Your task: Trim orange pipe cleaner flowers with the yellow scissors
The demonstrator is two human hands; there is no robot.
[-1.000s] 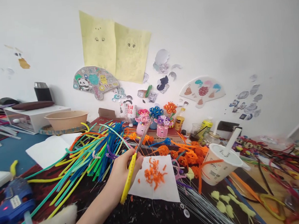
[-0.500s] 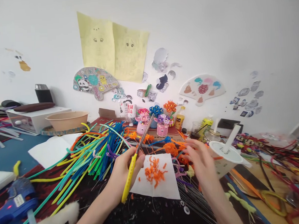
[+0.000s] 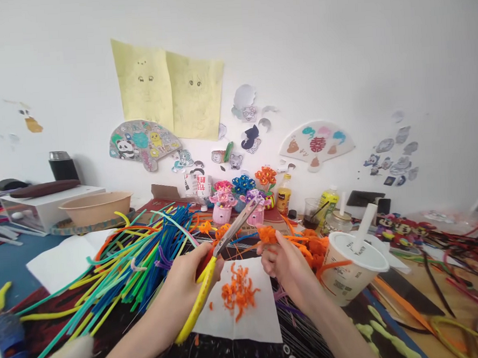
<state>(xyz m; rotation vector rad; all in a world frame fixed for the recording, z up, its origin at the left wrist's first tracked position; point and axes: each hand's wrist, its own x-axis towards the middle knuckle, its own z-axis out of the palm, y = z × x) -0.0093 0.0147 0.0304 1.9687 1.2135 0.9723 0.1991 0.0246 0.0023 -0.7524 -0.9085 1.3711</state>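
Yellow-handled scissors [image 3: 207, 291] are in my left hand [image 3: 196, 273], fingers closed round the handles and the blades pointing up and away. My right hand [image 3: 287, 265] pinches an orange pipe-cleaner flower [image 3: 268, 235], held just right of the blades and apart from them. Below and between both hands lies a white paper sheet [image 3: 264, 323] with a heap of orange fuzzy clippings [image 3: 240, 292] on it. More orange pipe-cleaner flowers [image 3: 314, 244] lie to the right of my right hand.
Bundled coloured pipe cleaners [image 3: 147, 260] spread at the left. A lidded cup with a straw [image 3: 345, 269] stands close to my right forearm. Pink pots of flowers [image 3: 255, 214] and a drink bottle [image 3: 284, 195] stand at the back. A glue gun [image 3: 6, 344] sits at lower left.
My right hand has gone from open fingers near the orange flowers to holding one, moved left toward the scissors. The view has shifted slightly, and the scissors tilt further right.
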